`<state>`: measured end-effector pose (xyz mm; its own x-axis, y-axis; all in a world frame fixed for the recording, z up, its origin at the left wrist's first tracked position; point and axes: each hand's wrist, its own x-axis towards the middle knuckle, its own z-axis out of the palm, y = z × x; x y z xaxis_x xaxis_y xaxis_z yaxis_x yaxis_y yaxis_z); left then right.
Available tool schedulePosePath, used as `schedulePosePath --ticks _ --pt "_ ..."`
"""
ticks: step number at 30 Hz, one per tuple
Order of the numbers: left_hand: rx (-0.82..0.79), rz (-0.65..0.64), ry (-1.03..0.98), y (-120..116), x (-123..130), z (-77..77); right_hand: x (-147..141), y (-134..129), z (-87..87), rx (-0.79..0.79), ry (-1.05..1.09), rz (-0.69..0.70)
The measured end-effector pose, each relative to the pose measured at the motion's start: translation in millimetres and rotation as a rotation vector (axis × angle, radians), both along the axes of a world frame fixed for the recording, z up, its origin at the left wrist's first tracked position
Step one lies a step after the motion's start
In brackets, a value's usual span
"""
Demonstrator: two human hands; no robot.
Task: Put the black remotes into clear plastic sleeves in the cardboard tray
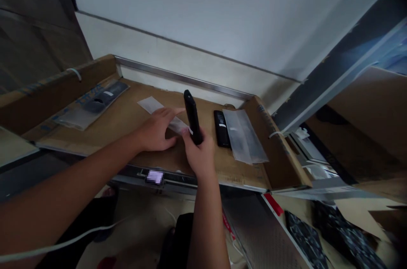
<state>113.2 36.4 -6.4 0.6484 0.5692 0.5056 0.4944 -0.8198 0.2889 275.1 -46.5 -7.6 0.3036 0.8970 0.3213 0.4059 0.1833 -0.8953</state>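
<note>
My right hand point(201, 152) is wrapped round the lower end of a slim black remote control point(192, 114), which is held upright above the cardboard. My left hand point(159, 129) lies over a narrow translucent plastic bag point(151, 104), with its fingers stretched towards the remote and its thumb apart. Whether its fingertips press on the bag cannot be made out. To the right of my right hand, another black remote control point(221, 128) with a white label lies flat. Translucent plastic bags point(246, 135) lie beside it, just over its edge.
A shallow cardboard tray point(178, 161) with raised sides covers the work surface. At its left lies a bagged dark item point(100, 101). A white wall panel point(190, 14) rises behind, and a cardboard box point(372, 124) stands at the right. A white cable point(73, 241) crosses the lower left.
</note>
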Motion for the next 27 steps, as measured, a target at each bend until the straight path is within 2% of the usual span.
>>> schedulePosePath --ticks 5,8,11,15,19,27 --pt "-0.016 -0.023 0.009 9.5 10.7 -6.7 -0.8 -4.9 2.3 0.047 -0.005 0.105" --pt "0.022 -0.042 0.032 13.6 13.2 -7.0 -2.3 -6.4 1.3 0.069 0.091 0.187" --pt "0.052 -0.002 0.035 15.7 17.4 -4.8 -0.3 -6.4 -0.2 0.035 0.193 0.179" --pt "0.107 0.126 0.044 13.4 20.9 -0.7 15.1 -10.4 3.8 -0.119 0.261 0.113" --pt "0.135 0.231 0.011 11.8 22.7 0.4 39.7 -24.0 14.7 -0.389 0.281 0.181" --pt "0.132 0.314 0.006 18.3 26.3 -1.6 62.1 -42.7 27.0 -0.517 0.27 0.322"
